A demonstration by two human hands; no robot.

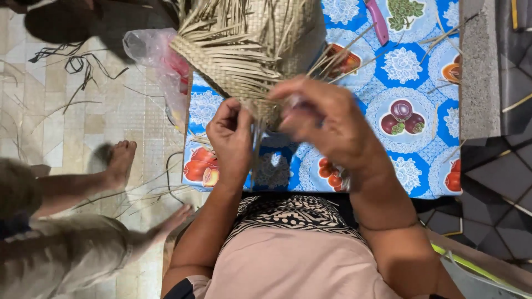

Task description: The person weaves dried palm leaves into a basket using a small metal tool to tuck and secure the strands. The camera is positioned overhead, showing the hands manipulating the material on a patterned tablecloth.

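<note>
Left hand (231, 138) closed, pinching loose strips at the lower edge of the woven mat (249, 50). Right hand (327, 119) blurred, fingers curled on the same edge at frame centre. Mat rises to top centre over the blue fruit-print surface (421, 83). Plastic bag (160, 66) upper left; another person's bare feet (119, 160) on the floor, left.
</note>
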